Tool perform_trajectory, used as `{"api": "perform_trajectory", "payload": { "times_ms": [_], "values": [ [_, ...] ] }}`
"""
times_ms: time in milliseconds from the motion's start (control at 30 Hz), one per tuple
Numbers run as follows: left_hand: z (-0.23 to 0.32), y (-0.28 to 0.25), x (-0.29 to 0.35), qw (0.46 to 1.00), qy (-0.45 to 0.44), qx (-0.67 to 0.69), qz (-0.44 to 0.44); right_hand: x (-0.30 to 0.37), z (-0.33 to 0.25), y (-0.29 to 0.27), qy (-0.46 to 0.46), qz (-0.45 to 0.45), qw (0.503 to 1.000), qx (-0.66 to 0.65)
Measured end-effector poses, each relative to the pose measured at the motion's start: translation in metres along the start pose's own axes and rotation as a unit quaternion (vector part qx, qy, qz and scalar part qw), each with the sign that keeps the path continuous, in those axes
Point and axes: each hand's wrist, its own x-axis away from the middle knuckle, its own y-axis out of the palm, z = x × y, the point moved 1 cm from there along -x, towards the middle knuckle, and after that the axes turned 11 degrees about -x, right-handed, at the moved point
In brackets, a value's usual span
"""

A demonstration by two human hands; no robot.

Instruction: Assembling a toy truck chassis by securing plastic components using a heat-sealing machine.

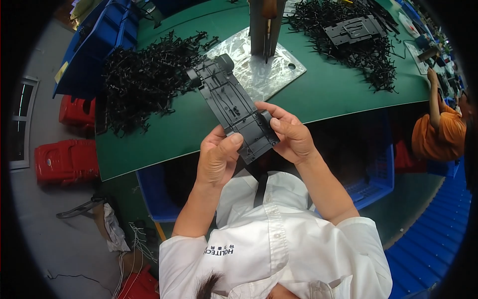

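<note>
Both my hands hold a black plastic toy car chassis point(230, 102), tilted, over the near edge of the green table. My left hand point(217, 154) grips the lower left edge of its near end, thumb on top. On the other side, my right hand point(290, 132) pinches the chassis beside a wheel point(267, 123). Its far end, with two more wheel-like round parts, reaches toward a shiny metal plate point(249, 70). An upright metal machine column with a thin tip point(267, 30) stands over that plate.
A pile of small black plastic parts point(144, 79) lies left, another pile point(373, 62) right with a flat black chassis plate point(354, 30) on it. A blue bin point(102, 45) stands far left, red stools point(67, 160) below. At far right sits a person in orange point(435, 132).
</note>
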Motion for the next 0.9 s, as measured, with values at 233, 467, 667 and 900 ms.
{"api": "perform_trajectory", "payload": {
  "times_ms": [233,467,667,900],
  "values": [
    [-0.012,0.015,-0.013,1.000,0.014,0.005,0.000,-0.005,-0.009,-0.004,-0.040,0.005,0.998,-0.054],
    [-0.017,0.033,-0.028,0.998,0.062,-0.024,0.008,-0.012,-0.023,-0.004,-0.051,0.027,0.994,-0.098],
    [-0.021,0.038,-0.041,0.998,0.059,0.001,0.019,-0.018,-0.030,-0.006,-0.046,0.052,0.990,-0.120],
    [-0.028,0.039,-0.054,0.997,0.059,0.028,0.040,-0.027,-0.035,-0.006,-0.060,0.073,0.983,-0.158]
  ]
}}
